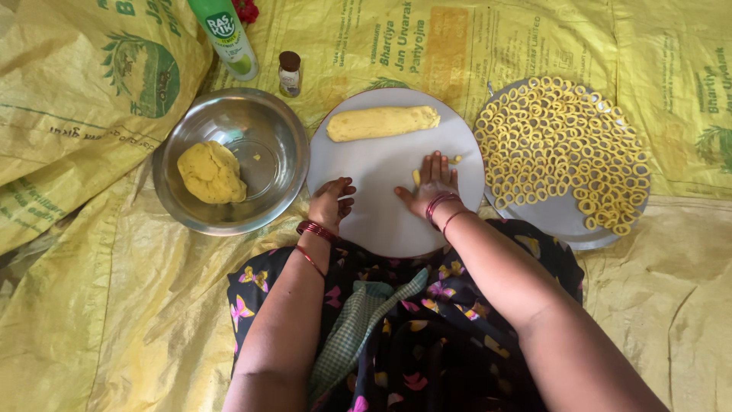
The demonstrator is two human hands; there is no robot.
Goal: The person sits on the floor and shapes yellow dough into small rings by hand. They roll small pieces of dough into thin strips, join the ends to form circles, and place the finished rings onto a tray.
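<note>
My right hand (432, 185) lies flat, fingers together, on a round white board (381, 214), pressing a small piece of yellow dough (416, 177) that shows at its fingers. Another tiny bit of dough (456, 159) lies just right of the fingertips. My left hand (332, 201) rests on the board's near left part with fingers loosely curled; nothing shows in it. A thick yellow dough log (383, 122) lies across the far side of the board.
A steel bowl (263, 126) at left holds a lump of yellow dough (211, 172). At right, a round tray (564, 221) carries several small dough rings (557, 141). A green-and-white bottle (226, 34) and a small brown-capped vial (289, 73) stand behind. Yellow sacking (91, 305) covers the floor.
</note>
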